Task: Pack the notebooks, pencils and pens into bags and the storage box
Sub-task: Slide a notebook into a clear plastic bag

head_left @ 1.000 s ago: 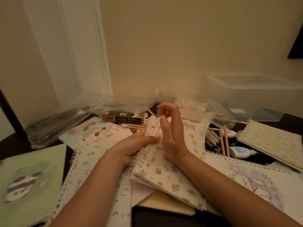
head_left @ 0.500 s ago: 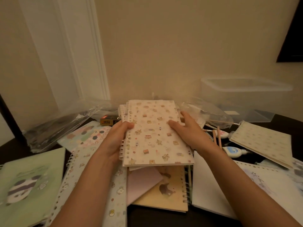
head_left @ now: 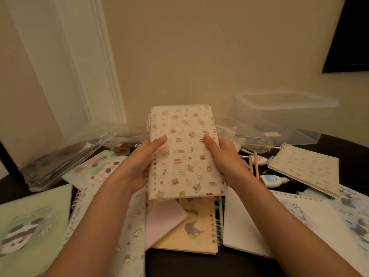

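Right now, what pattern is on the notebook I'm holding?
Small cartoon animals and treats on cream, on the held notebook; head view.

Domestic room, likely a home. Plain cream wall [head_left: 199,56], white moulded door frame [head_left: 95,66] at left. Dark surface [head_left: 349,148] against the wall, strewn with cartoon-print notebooks [head_left: 34,226]; clear plastic storage box [head_left: 287,108] behind. Dim, warm light.

A: Non-task items, referenced to the dark table [head_left: 339,148]?
B: Beige wall [head_left: 199,56] behind it; white door frame [head_left: 95,72] behind its left end; black panel [head_left: 348,35] high above its right end
A: On it?
B: White correction-tape dispenser [head_left: 272,179], right half
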`<state>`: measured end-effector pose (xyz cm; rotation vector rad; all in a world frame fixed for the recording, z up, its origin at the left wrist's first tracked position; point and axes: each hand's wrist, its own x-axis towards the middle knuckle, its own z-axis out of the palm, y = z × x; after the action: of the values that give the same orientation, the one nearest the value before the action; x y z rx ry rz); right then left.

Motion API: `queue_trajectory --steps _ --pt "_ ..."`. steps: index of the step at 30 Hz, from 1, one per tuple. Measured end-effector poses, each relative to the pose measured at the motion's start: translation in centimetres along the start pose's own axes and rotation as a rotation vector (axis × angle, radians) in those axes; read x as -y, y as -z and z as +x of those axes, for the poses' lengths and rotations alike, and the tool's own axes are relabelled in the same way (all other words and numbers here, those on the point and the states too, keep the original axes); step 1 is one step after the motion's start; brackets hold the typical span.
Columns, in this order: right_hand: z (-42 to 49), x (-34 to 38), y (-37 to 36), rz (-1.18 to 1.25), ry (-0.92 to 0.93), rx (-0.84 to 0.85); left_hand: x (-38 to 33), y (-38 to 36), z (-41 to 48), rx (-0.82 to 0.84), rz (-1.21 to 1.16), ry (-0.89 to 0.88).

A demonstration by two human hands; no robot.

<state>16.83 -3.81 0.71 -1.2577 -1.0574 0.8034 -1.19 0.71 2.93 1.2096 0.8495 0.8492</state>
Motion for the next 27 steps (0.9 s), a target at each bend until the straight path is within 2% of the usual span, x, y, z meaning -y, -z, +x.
queue_trajectory --steps 4,8,10,12,14,16,17,21,24,27 --pt "-0.6 0.4 -0.1 -0.03 -0.02 -0.001 0.6 -0.3 -0.7 -0.045 0.023 -0.019" --pt "-1.7 1.8 1.1 -0.048 -0.174 0.106 1.3 -0.8 -1.8 -0.087 0.007 -0.092" --pt "-2.2 2.7 2.2 -0.12 -0.149 0.096 1.8 -1.2 -2.4 -0.111 -0.05 -0.105" --pt "-2.7 2.6 4.0 -0.286 0.006 -0.028 2.2 -1.8 -3.0 -0.126 -0.089 -0.108" --pt "-2.8 1.2 6.8 -0.595 0.171 -0.243 2.5 -2.1 -3.3 -0.141 -0.109 -0.115" --pt "-2.5 -0.4 9.9 -0.926 0.178 -0.403 2.8 -2.4 -3.6 -0.149 -0.121 -0.11" --pt "-2.5 -1.0 11.4 -1.052 0.137 -0.421 3.0 -2.5 -3.7 -0.15 -0.125 -0.101" --pt "-1.5 -3.2 15.4 -1.408 -0.132 -0.204 3.8 -3.3 -4.1 -0.143 -0.129 -0.067" --pt "-0.3 -4.8 16.8 -1.349 -0.254 -0.104 4.4 -3.8 -4.0 -0.156 -0.124 -0.044" --pt "0.1 -5.3 17.2 -1.282 -0.299 -0.113 4.9 -4.2 -3.7 -0.17 -0.106 -0.019"
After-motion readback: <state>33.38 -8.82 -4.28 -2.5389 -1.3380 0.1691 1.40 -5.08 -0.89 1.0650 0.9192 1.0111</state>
